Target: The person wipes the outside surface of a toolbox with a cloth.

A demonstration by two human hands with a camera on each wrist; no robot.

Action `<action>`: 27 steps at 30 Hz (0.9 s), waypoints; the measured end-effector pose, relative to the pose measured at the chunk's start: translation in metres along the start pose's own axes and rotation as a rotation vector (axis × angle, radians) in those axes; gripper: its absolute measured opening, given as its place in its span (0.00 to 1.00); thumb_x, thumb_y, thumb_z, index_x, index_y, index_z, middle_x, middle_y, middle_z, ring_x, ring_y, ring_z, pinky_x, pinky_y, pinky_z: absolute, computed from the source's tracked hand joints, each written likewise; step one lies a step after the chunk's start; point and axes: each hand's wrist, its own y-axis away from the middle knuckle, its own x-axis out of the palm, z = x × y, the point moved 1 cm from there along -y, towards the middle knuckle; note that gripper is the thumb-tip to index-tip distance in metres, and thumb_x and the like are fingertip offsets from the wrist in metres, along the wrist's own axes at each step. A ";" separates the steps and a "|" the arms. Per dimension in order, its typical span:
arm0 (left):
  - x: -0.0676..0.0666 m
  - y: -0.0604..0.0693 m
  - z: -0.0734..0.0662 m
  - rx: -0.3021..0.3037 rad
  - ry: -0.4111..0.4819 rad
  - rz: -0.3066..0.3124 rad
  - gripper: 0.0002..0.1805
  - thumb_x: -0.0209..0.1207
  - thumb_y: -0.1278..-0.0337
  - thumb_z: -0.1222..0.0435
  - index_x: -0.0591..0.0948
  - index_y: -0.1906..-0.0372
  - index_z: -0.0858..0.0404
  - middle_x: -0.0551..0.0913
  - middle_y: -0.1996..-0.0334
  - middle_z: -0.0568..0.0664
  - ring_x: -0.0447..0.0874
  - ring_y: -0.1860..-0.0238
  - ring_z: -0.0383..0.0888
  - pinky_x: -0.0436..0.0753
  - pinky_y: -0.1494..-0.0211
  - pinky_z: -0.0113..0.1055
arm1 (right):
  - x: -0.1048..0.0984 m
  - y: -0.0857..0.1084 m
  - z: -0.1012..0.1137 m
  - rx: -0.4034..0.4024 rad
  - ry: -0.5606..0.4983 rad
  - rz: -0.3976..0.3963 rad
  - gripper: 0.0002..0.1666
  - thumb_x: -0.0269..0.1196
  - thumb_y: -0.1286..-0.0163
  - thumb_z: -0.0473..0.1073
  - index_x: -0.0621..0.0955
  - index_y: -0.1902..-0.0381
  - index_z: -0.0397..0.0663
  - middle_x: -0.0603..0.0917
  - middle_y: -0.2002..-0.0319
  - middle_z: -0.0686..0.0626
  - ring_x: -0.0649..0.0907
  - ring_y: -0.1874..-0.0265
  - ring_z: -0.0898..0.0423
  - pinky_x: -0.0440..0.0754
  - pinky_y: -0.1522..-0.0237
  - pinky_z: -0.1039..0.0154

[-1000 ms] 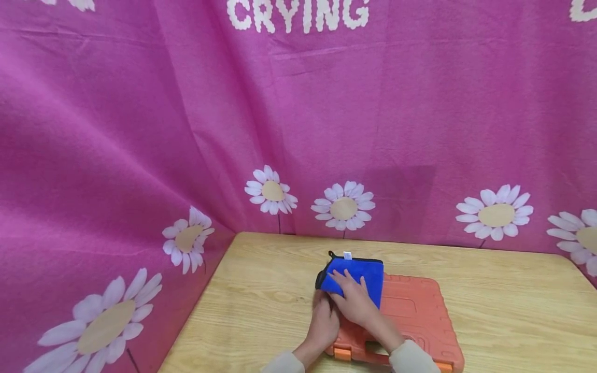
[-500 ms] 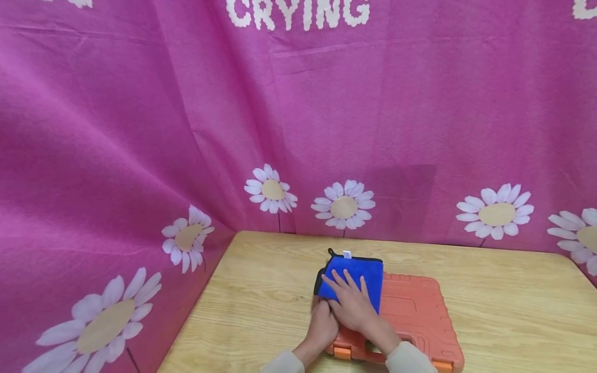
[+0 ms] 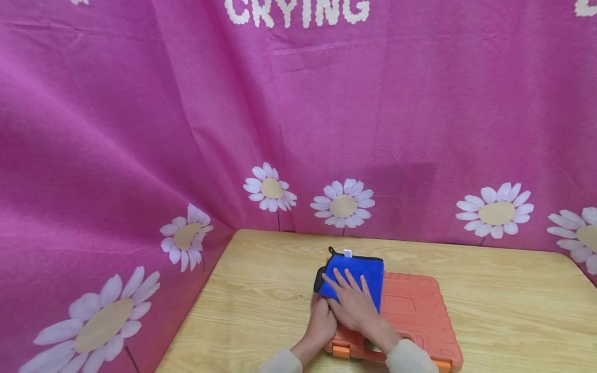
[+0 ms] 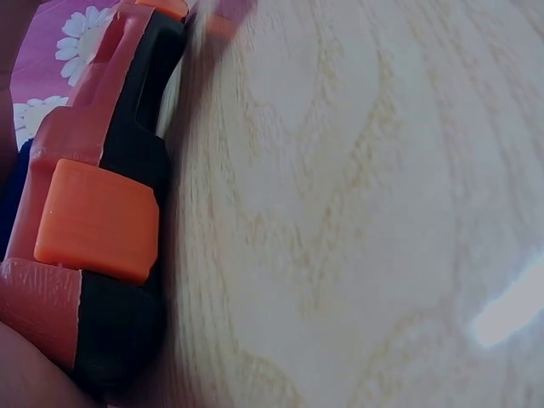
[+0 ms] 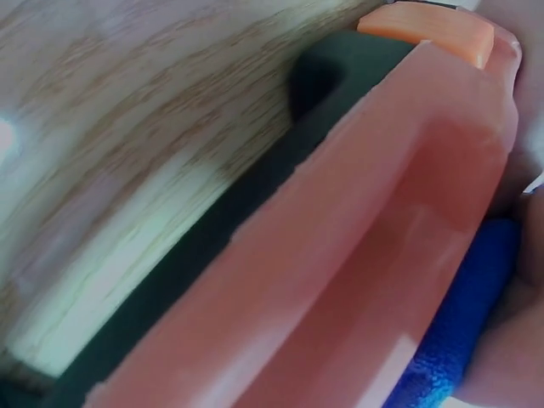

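Observation:
A blue cloth (image 3: 370, 266) with black edging, a hanging loop and a white tag lies over the left part of a red plastic tool case (image 3: 415, 298). My right hand (image 3: 355, 305) rests flat on this cloth, fingers spread. At the case's left side, just below the cloth's lower left corner, my left hand (image 3: 321, 322) grips the case with bent fingers; their tips are hidden. The left wrist view shows an orange latch (image 4: 98, 221) on the case's black-edged side. In the right wrist view, blue cloth (image 5: 463, 323) shows beside the case's red wall (image 5: 340, 246).
The case lies near the front of a wooden table (image 3: 508, 295). Behind and to the left hangs a magenta curtain (image 3: 396, 103) printed with white daisies and lettering. A second orange latch (image 3: 442, 366) sits at the case's front right.
My right hand has slid slightly toward me and flattened, fingers spreading over the cloth. The cloth's lower left edge has shifted a little. My left hand stays nearly in place.

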 end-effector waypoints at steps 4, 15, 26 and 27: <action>0.000 -0.001 0.000 -0.019 0.030 0.019 0.25 0.41 0.27 0.77 0.60 0.28 0.79 0.67 0.31 0.66 0.61 0.28 0.59 0.61 0.27 0.52 | -0.001 0.001 -0.002 0.009 0.008 0.014 0.32 0.56 0.24 0.48 0.68 0.25 0.53 0.62 0.25 0.40 0.55 0.25 0.37 0.43 0.29 0.30; -0.001 -0.001 -0.004 -0.007 -0.006 -0.006 0.24 0.37 0.24 0.74 0.61 0.29 0.80 0.67 0.32 0.68 0.61 0.29 0.59 0.61 0.27 0.53 | -0.002 0.002 -0.010 -0.012 0.035 0.016 0.32 0.56 0.24 0.51 0.69 0.25 0.54 0.62 0.25 0.41 0.56 0.25 0.38 0.45 0.29 0.31; 0.000 -0.002 -0.002 -0.043 0.039 0.011 0.29 0.39 0.26 0.75 0.54 0.24 0.73 0.63 0.28 0.66 0.61 0.28 0.59 0.61 0.27 0.54 | -0.011 0.012 -0.019 -0.011 0.079 0.040 0.32 0.57 0.24 0.50 0.68 0.25 0.56 0.61 0.24 0.41 0.55 0.25 0.39 0.45 0.29 0.30; 0.000 -0.003 -0.002 -0.033 0.033 0.009 0.29 0.39 0.26 0.75 0.53 0.24 0.73 0.63 0.28 0.67 0.61 0.28 0.59 0.62 0.28 0.55 | -0.011 0.013 -0.020 -0.013 0.081 0.037 0.32 0.57 0.24 0.50 0.68 0.25 0.56 0.61 0.24 0.41 0.56 0.25 0.39 0.45 0.29 0.30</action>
